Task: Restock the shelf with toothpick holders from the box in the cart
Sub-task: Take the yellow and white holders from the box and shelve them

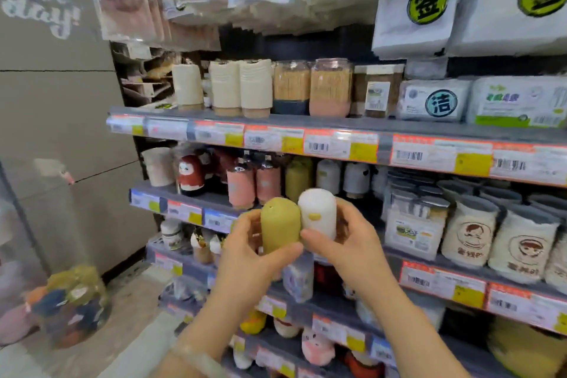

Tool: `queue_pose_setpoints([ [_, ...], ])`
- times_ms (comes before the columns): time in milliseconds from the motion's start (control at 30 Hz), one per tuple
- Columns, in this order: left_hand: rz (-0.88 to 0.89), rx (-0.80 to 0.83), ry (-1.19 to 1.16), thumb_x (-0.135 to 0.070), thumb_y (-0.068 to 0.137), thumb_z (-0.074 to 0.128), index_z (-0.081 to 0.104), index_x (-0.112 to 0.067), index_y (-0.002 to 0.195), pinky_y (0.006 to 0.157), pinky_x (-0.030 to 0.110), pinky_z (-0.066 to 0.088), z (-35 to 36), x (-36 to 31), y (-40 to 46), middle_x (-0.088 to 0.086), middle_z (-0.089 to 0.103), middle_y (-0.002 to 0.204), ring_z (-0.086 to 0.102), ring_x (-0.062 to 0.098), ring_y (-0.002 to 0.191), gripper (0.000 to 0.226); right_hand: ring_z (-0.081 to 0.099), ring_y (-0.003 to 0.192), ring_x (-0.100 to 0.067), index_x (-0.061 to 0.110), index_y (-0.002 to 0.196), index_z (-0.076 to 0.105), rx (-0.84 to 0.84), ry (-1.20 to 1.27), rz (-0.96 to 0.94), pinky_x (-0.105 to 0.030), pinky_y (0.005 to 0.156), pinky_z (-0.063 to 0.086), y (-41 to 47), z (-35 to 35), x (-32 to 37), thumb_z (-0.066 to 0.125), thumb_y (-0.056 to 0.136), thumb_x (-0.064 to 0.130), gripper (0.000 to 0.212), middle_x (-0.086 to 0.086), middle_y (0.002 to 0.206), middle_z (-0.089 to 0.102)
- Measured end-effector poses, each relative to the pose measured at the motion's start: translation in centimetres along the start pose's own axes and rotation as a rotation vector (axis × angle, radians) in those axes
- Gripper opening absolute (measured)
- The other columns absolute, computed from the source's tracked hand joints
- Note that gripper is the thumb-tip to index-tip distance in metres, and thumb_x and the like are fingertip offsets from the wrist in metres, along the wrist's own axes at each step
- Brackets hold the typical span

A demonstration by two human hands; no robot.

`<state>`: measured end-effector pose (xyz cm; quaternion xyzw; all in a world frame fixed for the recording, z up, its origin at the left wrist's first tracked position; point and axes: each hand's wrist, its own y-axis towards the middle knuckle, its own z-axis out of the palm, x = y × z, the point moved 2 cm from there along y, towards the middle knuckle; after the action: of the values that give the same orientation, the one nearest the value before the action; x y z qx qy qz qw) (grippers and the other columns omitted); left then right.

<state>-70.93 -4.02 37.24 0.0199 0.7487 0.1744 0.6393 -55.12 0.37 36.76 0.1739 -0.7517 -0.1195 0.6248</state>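
In front of the shelf (196,198), the left hand (245,250) gripped an olive toothpick holder (279,228) and the right hand (349,244) a white one (317,212), fingers curled round each; placing beside the matching holders (310,178) seemingly came next.

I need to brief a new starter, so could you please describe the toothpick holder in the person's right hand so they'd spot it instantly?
Look in front of the middle shelf, where two hands hold two rounded holders side by side. The right hand grips the white holder. Unlike the olive-green holder in the left hand, it has a small yellow beak-like mark.
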Motion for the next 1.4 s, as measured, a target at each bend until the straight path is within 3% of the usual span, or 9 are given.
queue_pose_setpoints([
  [133, 0.036, 0.084, -0.001, -0.021, 0.067, 0.083, 0.053, -0.029, 0.108, 0.077, 0.025, 0.054, -1.6, 0.2, 3.5, -0.011, 0.063, 0.106, 0.062, 0.007, 0.095, 0.051, 0.054, 0.106, -0.015, 0.024, 0.118, 0.054, -0.106, -0.169, 0.025, -0.031, 0.083, 0.047, 2.4, 1.4, 0.8, 0.078, 0.075, 0.026, 0.050, 0.003, 0.117, 0.057],
  [300, 0.027, 0.188, -0.022, -0.021, 0.068, 0.083, 0.051, -0.035, 0.103, 0.081, 0.029, 0.054, -2.4, 1.5, 5.8, -0.009, 0.063, 0.107, 0.062, 0.008, 0.095, 0.049, 0.058, 0.096, -0.023, 0.012, 0.112, 0.057, -0.276, -0.327, 0.162, -0.031, 0.075, 0.044, 5.2, 0.9, -0.1, 0.078, 0.075, 0.027, 0.045, -0.008, 0.111, 0.060],
  [467, 0.023, 0.217, -0.084, -0.015, 0.069, 0.082, 0.051, -0.023, 0.114, 0.083, 0.029, 0.053, -2.0, 1.5, 7.3, -0.005, 0.062, 0.108, 0.061, 0.011, 0.098, 0.055, 0.061, 0.095, -0.025, 0.008, 0.114, 0.056, -0.301, -0.354, 0.271, -0.033, 0.080, 0.048, 7.6, 0.6, -1.0, 0.080, 0.073, 0.019, 0.048, -0.010, 0.106, 0.065],
  [633, 0.034, 0.231, -0.114, -0.012, 0.068, 0.082, 0.050, -0.023, 0.112, 0.085, 0.031, 0.053, -1.0, 1.2, 8.5, -0.004, 0.063, 0.107, 0.062, 0.013, 0.098, 0.055, 0.057, 0.088, -0.021, 0.009, 0.111, 0.054, -0.293, -0.379, 0.335, -0.027, 0.071, 0.042, 8.6, 0.5, -1.9, 0.079, 0.074, 0.016, 0.046, -0.007, 0.102, 0.061],
  [867, 0.070, 0.222, -0.049, -0.014, 0.068, 0.083, 0.049, -0.030, 0.102, 0.070, 0.012, 0.049, -0.3, 1.2, 9.5, -0.012, 0.061, 0.102, 0.060, 0.004, 0.092, 0.051, 0.062, 0.101, -0.026, 0.012, 0.122, 0.055, -0.257, -0.455, 0.399, -0.033, 0.081, 0.051, 10.3, 0.3, -3.3, 0.083, 0.067, 0.023, 0.063, -0.008, 0.116, 0.064],
  [1000, 0.079, 0.185, 0.047, -0.018, 0.068, 0.083, 0.047, -0.023, 0.109, 0.068, 0.010, 0.048, 0.3, 1.3, 10.0, -0.011, 0.059, 0.100, 0.057, 0.001, 0.088, 0.054, 0.061, 0.101, -0.028, 0.011, 0.118, 0.057, -0.345, -0.470, 0.261, -0.036, 0.083, 0.051, 9.3, 0.2, -3.3, 0.084, 0.064, 0.018, 0.061, -0.010, 0.112, 0.065],
  [1167, 0.105, 0.108, 0.196, -0.030, 0.069, 0.082, 0.048, -0.018, 0.106, 0.080, 0.035, 0.051, 1.7, 1.9, 10.3, -0.003, 0.063, 0.100, 0.061, 0.015, 0.091, 0.052, 0.061, 0.091, -0.025, 0.011, 0.103, 0.063, -0.577, -0.415, -0.051, -0.033, 0.080, 0.050, 7.3, 0.2, -2.2, 0.061, 0.073, -0.001, 0.033, -0.010, 0.097, 0.065],
  [1300, 0.112, 0.074, 0.315, -0.035, 0.070, 0.080, 0.044, -0.017, 0.104, 0.079, 0.040, 0.050, 2.5, 2.7, 10.4, 0.004, 0.062, 0.101, 0.060, 0.023, 0.094, 0.053, 0.058, 0.068, -0.001, 0.021, 0.087, 0.063, -0.389, -0.283, -0.060, -0.013, 0.064, 0.046, 7.0, 0.7, -1.0, 0.059, 0.080, -0.005, 0.028, 0.001, 0.079, 0.066],
  [1400, 0.148, 0.095, 0.409, -0.035, 0.074, 0.077, 0.044, -0.015, 0.106, 0.081, 0.036, 0.046, 2.5, 2.9, 10.6, 0.007, 0.061, 0.106, 0.058, 0.026, 0.099, 0.050, 0.058, 0.066, 0.003, 0.028, 0.085, 0.063, -0.171, -0.332, -0.020, -0.013, 0.066, 0.046, 7.3, 1.1, -1.2, 0.063, 0.085, 0.003, 0.025, 0.009, 0.076, 0.066],
])
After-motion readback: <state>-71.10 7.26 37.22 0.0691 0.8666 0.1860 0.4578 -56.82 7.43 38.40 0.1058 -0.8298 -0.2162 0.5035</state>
